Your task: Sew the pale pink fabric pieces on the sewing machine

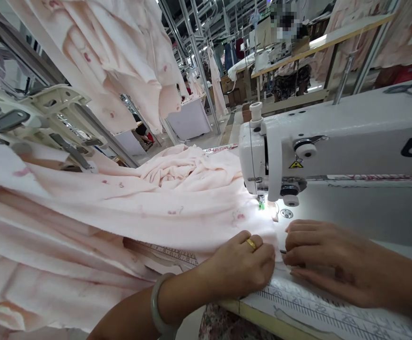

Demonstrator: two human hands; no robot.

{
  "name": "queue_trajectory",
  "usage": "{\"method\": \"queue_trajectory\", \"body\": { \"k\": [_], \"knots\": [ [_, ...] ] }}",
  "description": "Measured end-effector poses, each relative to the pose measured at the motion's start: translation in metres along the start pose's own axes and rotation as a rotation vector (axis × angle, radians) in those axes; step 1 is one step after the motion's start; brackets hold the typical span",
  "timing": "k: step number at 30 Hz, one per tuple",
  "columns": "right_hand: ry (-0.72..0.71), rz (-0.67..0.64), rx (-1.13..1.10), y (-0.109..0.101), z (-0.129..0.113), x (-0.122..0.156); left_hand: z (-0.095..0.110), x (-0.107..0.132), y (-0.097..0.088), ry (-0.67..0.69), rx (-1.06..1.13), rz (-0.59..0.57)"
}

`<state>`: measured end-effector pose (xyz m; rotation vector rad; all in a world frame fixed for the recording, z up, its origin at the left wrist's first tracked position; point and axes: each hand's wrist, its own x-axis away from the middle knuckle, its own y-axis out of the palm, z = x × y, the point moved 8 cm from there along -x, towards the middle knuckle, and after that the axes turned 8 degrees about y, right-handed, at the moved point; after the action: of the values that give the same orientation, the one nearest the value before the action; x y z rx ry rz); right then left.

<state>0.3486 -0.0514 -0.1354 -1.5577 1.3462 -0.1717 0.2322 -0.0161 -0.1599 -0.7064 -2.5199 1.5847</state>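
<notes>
Pale pink fabric with small darker pink motifs stretches across the table to the white sewing machine. Its right edge passes beside the lit presser foot, where a bit of green shows. My left hand, with a gold ring and a bangle at the wrist, is closed on the near edge of the fabric, in front of the needle area. Just right of that edge, my right hand rests low over the machine bed, fingers loosely stretched and thumb apart. Nothing shows in its grasp.
A printed measuring tape runs along the table's front edge. White hanger clamps stand at the left, with more pink fabric hanging above. Fabric also drapes down at the lower left. Workbenches and metal poles are behind.
</notes>
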Motion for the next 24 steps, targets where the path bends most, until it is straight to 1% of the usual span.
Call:
{"method": "queue_trajectory", "body": {
  "k": [4,7,9,11,13,14,16,17,19,20,22,24],
  "knots": [
    [-0.002,-0.076,-0.055,0.011,0.0,-0.001,0.002,0.002,-0.001,-0.001,-0.027,0.097],
    [0.011,-0.135,-0.036,0.018,0.002,0.002,0.004,0.005,0.001,-0.008,-0.004,0.13],
    [0.02,-0.181,-0.007,0.023,0.004,0.005,0.003,0.006,0.003,-0.009,0.053,0.095],
    [0.02,-0.215,0.042,0.027,0.004,0.007,-0.004,0.007,0.004,-0.043,0.188,0.021],
    [-0.005,-0.219,0.113,0.03,0.001,0.009,-0.018,0.008,0.001,-0.124,0.421,-0.042],
    [-0.024,-0.207,0.141,0.03,-0.001,0.009,-0.027,0.008,-0.001,-0.186,0.553,-0.056],
    [-0.066,-0.155,0.165,0.027,-0.007,0.007,-0.049,0.008,-0.003,-0.35,0.754,-0.067],
    [-0.08,-0.124,0.157,0.025,-0.01,0.006,-0.06,0.008,0.0,-0.456,0.786,-0.084],
    [-0.096,-0.082,0.126,0.022,-0.014,0.003,-0.078,0.009,0.011,-0.663,0.723,-0.177],
    [-0.098,-0.073,0.113,0.021,-0.016,0.002,-0.083,0.01,0.018,-0.737,0.657,-0.244],
    [-0.09,-0.076,0.102,0.021,-0.017,0.001,-0.087,0.008,0.033,-0.798,0.533,-0.353],
    [-0.087,-0.068,0.105,0.02,-0.017,0.0,-0.084,0.006,0.046,-0.792,0.463,-0.396]
  ]
}}
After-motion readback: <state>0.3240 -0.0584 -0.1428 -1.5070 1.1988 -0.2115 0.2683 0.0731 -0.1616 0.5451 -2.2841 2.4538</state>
